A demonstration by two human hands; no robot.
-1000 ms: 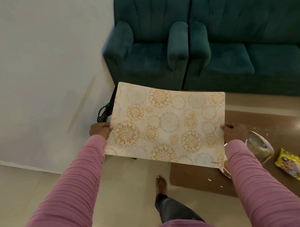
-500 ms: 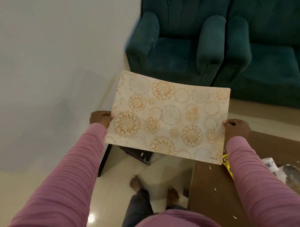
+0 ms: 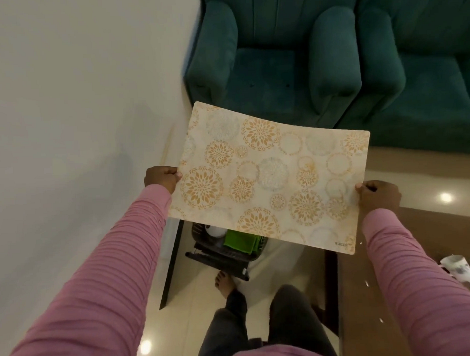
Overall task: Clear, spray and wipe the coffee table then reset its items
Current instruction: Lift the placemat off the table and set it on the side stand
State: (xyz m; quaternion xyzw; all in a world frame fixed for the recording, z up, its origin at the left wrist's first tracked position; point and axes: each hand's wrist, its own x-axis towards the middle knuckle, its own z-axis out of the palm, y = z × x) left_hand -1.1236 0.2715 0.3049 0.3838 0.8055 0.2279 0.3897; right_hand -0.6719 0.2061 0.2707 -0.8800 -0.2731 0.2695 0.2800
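Cream placemat [image 3: 268, 176] spans lengthwise between left grip [image 3: 161, 178] and right grip [image 3: 379, 195], both pinching short edges (worktop [image 3: 448, 223] lies rightward).

Placemat [image 3: 268, 176]: cream base, orange-gold flower medallions plus faded grey rings. Sleeves [image 3: 112, 275]: pink, fine ribbed stripes. Armchair [image 3: 272, 70] and sofa [image 3: 425, 86]: plain dark teal. Wall [image 3: 79, 103] off-white, floor tiles [image 3: 185, 299] glossy cream. Coffee table [image 3: 366, 306] dark brown. Cloth [image 3: 237, 240] bright green, in a black caddy [image 3: 218, 261]. Trousers [image 3: 292, 317] dark grey. Crumpled wrapper [image 3: 461, 269] at right edge: white, possibly dark-speckled, blurry.
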